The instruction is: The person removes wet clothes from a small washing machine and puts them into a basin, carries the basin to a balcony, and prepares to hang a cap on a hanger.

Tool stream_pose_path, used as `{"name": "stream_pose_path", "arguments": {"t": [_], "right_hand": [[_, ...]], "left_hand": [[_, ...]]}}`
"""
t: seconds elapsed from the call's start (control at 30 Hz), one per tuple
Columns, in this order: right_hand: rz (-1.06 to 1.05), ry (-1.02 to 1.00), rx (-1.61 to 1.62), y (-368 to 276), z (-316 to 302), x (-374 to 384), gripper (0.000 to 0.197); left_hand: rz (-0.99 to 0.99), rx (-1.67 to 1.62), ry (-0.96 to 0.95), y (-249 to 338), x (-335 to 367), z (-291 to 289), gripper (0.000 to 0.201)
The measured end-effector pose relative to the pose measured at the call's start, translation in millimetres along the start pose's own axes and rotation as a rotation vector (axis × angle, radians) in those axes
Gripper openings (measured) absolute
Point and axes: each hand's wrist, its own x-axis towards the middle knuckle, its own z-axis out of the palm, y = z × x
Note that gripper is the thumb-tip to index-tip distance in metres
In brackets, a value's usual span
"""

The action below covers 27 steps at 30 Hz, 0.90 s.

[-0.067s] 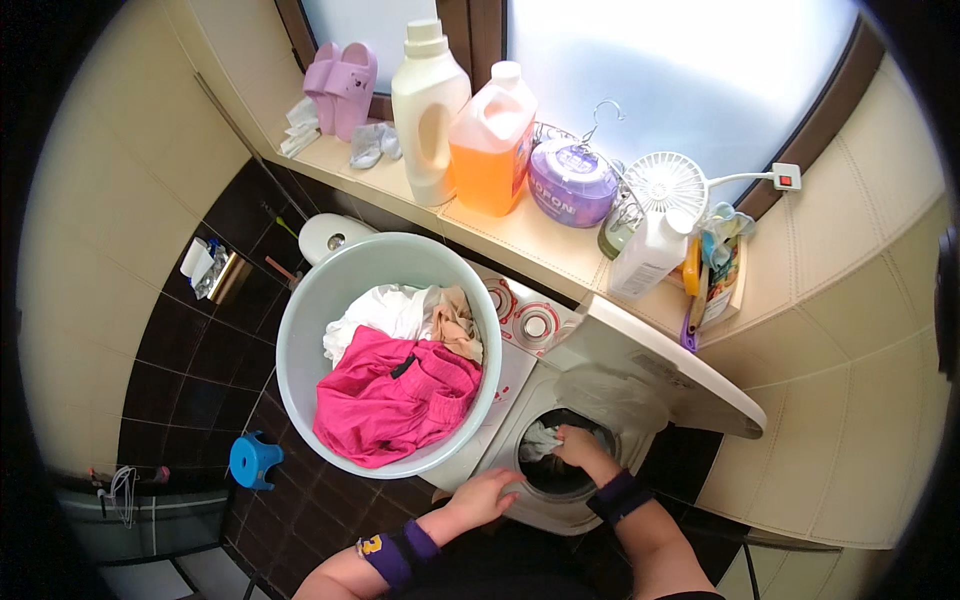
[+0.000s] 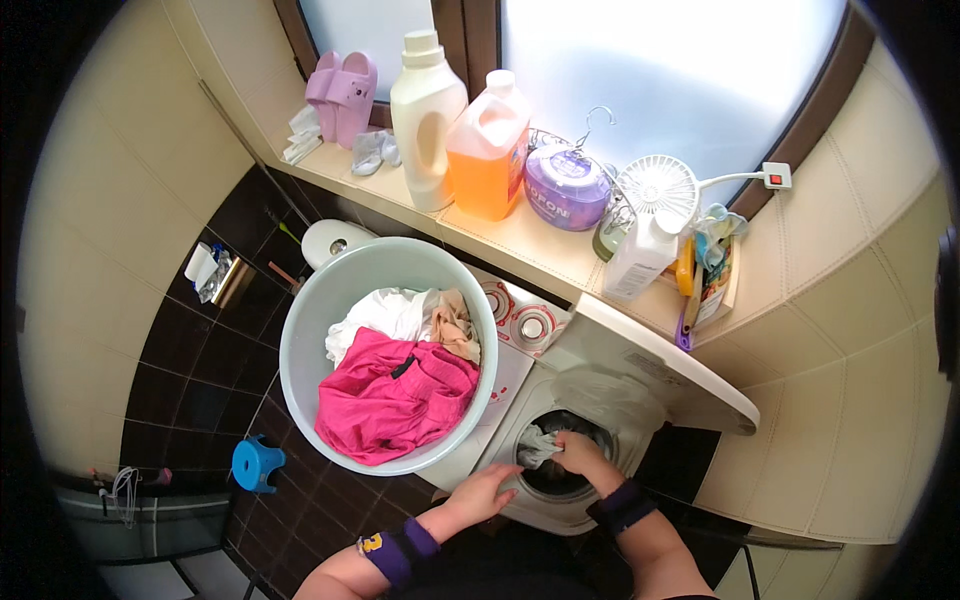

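My right hand reaches into the round drum opening of a top-loading washing machine. Its fingers are closed on a light grey cloth, which is bunched at the opening's left side. Some of the drum's contents lie in shadow. My left hand hangs by the machine's near left edge, fingers apart and holding nothing. To the left, a large pale tub rests over the machine's other half. In it are pink shorts, a white garment and a beige cloth.
The machine's lid stands raised on the right. Behind, a ledge carries a cream bottle, an orange liquid jug, a purple container, a white fan and a white bottle. A blue stool is on the floor.
The view has shifted slightly. My right hand keeps its hold on the grey cloth, which shows a little more at the opening's left side. My left hand stays nearly in place.
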Motion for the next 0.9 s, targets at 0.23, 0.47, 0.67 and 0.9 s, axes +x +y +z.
{"name": "stream_pose_path", "arguments": {"t": [0.23,0.47,0.67,0.9], "right_hand": [[-0.203,0.048,0.315,-64,-19,-47,0.023],[-0.220,0.016,0.546,-124,-59,-88,0.019],[-0.226,0.006,0.797,-135,-74,-102,0.019],[-0.248,-0.004,0.942,-162,-75,-120,0.017]], "left_hand": [[0.051,0.055,0.103,3,8,9,0.087],[0.254,0.090,0.248,26,17,0,0.120],[0.381,0.098,0.414,33,20,8,0.135],[0.391,-0.113,0.314,35,27,15,0.123]]}}
